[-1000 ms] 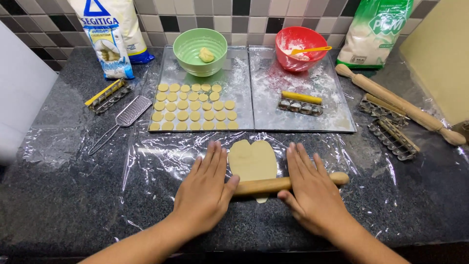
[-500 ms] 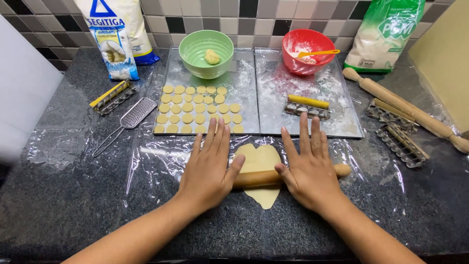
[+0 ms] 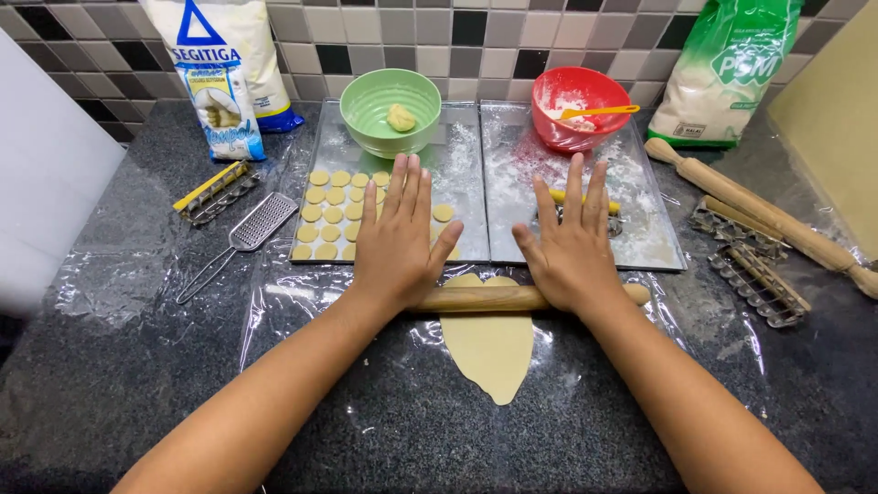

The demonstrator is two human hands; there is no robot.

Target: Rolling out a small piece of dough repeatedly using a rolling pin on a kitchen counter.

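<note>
Since the earlier frame, I see both flat, open palms, left hand and right hand, have pushed the slim wooden rolling pin farther away over the pale, thin dough sheet. Dough looks soft, tearable; lift by edges.

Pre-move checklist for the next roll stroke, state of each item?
1. Both palms on the pin: left hand and right hand rest flat on the wooden rolling pin, fingers spread. Ok.
2. Pin over the dough: it lies across the far end of the dough sheet. Ok.
3. Dough on the liner: sheet lies on the clear plastic wrap over the counter. Ok.
4. Room ahead: the baking tray with cut rounds sits right past the pin, fingertips already over it. Not ok.
5. Dough evenness: cannot tell.
</note>
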